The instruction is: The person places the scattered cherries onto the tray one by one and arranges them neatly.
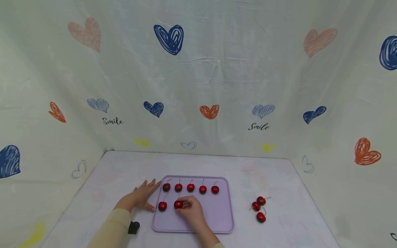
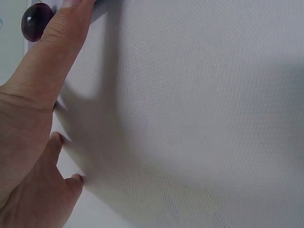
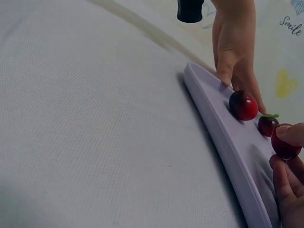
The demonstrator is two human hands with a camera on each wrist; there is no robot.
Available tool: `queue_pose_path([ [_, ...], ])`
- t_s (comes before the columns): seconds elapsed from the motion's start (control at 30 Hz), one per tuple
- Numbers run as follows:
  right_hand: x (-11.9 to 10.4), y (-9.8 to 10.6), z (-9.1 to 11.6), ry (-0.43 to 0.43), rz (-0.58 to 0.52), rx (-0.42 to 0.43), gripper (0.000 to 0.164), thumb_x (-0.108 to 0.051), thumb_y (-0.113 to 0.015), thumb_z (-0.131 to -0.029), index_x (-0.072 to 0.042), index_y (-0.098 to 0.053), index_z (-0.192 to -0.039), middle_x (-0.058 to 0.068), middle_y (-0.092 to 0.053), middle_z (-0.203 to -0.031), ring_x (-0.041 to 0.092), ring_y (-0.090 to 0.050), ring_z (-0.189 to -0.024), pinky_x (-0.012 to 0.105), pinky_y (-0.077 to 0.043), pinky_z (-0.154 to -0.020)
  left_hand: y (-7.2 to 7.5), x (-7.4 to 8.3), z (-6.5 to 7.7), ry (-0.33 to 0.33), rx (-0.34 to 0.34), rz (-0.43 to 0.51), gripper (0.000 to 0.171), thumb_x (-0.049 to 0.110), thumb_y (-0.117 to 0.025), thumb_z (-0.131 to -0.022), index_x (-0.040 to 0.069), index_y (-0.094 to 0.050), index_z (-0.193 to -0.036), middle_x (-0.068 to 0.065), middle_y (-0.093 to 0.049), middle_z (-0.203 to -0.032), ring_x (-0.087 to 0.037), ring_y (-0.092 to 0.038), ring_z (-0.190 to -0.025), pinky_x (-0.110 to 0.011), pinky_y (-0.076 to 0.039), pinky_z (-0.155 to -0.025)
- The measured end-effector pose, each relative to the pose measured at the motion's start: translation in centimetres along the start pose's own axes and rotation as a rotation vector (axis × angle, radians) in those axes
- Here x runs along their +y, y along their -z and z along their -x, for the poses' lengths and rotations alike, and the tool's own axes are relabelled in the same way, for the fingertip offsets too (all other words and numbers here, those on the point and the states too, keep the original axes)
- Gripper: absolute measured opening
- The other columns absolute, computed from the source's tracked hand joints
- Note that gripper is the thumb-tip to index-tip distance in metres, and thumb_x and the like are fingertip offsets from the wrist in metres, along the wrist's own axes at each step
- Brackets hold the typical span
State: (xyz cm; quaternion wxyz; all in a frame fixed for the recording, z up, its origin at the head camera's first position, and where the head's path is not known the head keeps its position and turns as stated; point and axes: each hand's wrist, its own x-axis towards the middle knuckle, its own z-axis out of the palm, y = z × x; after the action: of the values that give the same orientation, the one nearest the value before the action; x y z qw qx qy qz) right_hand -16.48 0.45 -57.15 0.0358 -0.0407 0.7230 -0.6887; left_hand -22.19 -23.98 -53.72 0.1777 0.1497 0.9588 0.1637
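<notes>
Booth-like, cloth-screened setup is shown; room type (home, lab, etc.) can't be told. Pale table (image 1: 285, 193) is backed & flanked L/R by whitish curtain (image 1: 223, 82), creased, printed w/ multicol. hearts (image 1: 209, 112) & "Smile" lettering (image 1: 113, 121). Fine-textured table surf. is also seen in both wrist views.

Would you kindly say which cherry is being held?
On the tray, the nearer row's second cherry from left; it alone is pinched by the right hand.
</notes>
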Motion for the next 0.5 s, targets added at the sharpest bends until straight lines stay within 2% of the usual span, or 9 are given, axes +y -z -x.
queue_pose_path([
  [0.23,0.7,0.0,-0.3,-0.006,0.136,-0.017,0.031,0.001,-0.081,-0.070,-0.006,-0.073,-0.099,0.000,-0.058,-0.081,0.003,-0.046,-0.058,0.018,-0.039,-0.051,-0.1,0.0,0.1,-0.005,0.002,0.012,0.108,0.035,-0.090,-0.064,0.009,-0.033,-0.151,-0.027,-0.026,-0.154,-0.057,-0.016,-0.137,-0.079,-0.018,-0.098],
  [0.5,1.3,-0.2,-0.7,0.006,0.217,-0.012,0.029,-0.004,-0.082,-0.071,-0.009,-0.074,-0.098,-0.005,-0.058,-0.085,0.003,-0.044,-0.058,0.018,-0.039,-0.050,-0.1,-0.1,-0.1,-0.005,0.005,0.001,0.109,0.035,-0.091,-0.064,0.008,-0.032,-0.151,-0.027,-0.026,-0.154,-0.058,-0.016,-0.137,-0.079,-0.019,-0.098],
])
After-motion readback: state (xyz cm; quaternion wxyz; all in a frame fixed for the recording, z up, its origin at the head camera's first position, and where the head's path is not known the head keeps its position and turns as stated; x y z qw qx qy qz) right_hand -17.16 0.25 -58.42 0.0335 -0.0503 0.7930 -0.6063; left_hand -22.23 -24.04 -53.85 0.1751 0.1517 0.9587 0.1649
